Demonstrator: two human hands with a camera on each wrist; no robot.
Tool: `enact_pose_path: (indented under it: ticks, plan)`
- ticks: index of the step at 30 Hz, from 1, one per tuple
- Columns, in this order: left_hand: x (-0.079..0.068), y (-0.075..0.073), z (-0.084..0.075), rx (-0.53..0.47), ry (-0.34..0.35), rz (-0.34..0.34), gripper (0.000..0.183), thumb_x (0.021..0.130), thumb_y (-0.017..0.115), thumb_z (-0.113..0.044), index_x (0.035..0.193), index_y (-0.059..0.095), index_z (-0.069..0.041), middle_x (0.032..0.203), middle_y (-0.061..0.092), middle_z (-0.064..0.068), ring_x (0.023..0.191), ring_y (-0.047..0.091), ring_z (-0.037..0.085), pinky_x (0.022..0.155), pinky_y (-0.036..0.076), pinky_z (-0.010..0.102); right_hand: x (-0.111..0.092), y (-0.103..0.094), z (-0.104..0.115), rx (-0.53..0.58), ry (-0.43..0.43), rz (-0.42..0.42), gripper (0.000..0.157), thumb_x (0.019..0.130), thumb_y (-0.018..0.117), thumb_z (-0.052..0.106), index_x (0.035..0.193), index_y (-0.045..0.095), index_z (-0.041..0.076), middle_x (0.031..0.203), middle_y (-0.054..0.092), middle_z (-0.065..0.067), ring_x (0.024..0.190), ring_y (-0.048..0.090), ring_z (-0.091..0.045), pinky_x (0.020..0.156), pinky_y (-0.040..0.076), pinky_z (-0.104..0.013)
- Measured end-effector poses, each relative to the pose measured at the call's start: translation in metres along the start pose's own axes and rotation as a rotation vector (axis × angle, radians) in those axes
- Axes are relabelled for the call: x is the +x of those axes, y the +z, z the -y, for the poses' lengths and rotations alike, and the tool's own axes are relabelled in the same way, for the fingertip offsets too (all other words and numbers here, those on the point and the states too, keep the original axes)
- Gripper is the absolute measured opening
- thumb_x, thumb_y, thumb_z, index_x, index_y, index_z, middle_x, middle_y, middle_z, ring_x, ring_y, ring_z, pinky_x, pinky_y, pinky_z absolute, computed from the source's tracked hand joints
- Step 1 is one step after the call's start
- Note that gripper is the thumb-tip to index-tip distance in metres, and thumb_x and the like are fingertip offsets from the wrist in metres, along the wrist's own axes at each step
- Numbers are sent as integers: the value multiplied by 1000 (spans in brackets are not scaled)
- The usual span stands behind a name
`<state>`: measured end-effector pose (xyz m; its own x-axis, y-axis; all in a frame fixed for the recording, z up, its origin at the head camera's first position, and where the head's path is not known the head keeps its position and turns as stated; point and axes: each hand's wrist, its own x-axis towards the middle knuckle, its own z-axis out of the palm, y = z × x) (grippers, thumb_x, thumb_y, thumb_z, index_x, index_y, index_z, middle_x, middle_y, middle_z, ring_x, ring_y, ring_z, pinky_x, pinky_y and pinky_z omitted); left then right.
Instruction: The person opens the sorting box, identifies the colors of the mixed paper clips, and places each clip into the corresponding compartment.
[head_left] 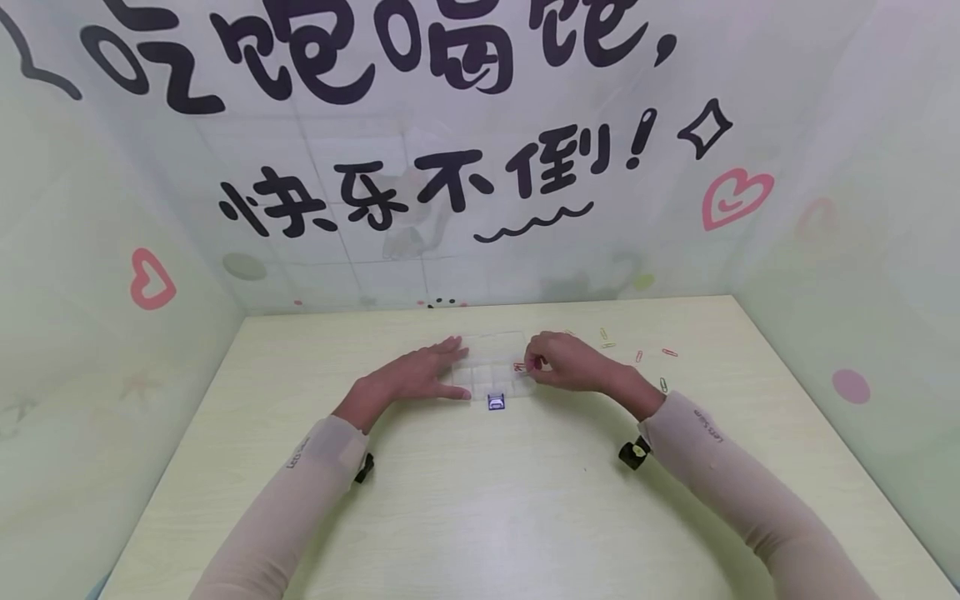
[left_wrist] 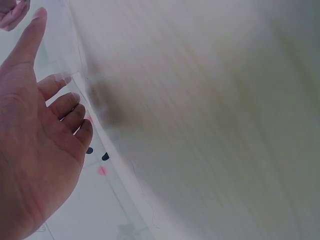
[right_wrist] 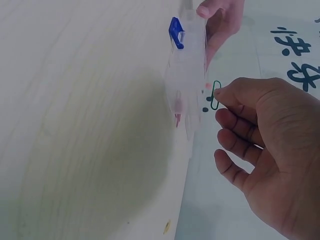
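A clear plastic divided box (head_left: 486, 382) with a blue latch (head_left: 496, 402) at its near edge lies on the table. My left hand (head_left: 420, 372) rests at the box's left side, fingers spread and fairly straight. Between thumb and index finger, my right hand (right_wrist: 275, 135) pinches a green paper clip (right_wrist: 212, 97), raised over the right part of the box. Red paper clips (head_left: 519, 367) show at the box's right end, close to the right fingertips.
Loose paper clips are scattered right of the box: yellow ones (head_left: 608, 345) toward the back, red ones (head_left: 670, 352) farther right, and a green one (head_left: 663, 385) by the right forearm. A printed wall (head_left: 480, 275) stands behind the table (head_left: 465, 500).
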<state>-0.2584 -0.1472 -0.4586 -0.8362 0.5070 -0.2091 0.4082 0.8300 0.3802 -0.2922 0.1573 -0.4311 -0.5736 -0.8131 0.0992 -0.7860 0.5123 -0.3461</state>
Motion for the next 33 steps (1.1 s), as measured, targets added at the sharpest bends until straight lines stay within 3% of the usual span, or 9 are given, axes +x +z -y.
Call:
enact_pose_path:
  ticks: [14, 33]
  plan:
    - [2, 4, -1, -6, 11, -8, 100, 80, 57, -76, 155, 27, -17, 164, 14, 7, 150, 14, 26, 119, 21, 47, 0, 5, 4, 5, 13, 11, 9, 90, 69, 15, 97, 74, 10, 86, 65, 5, 80, 59, -15, 71, 49, -26]
    - [1, 0, -2, 6, -4, -2, 101, 79, 57, -76, 155, 28, -17, 164, 14, 4, 150, 13, 24, 119, 21, 47, -27, -13, -20, 8, 17, 12, 15, 89, 68, 11, 103, 72, 7, 93, 65, 2, 87, 61, -19, 77, 51, -32]
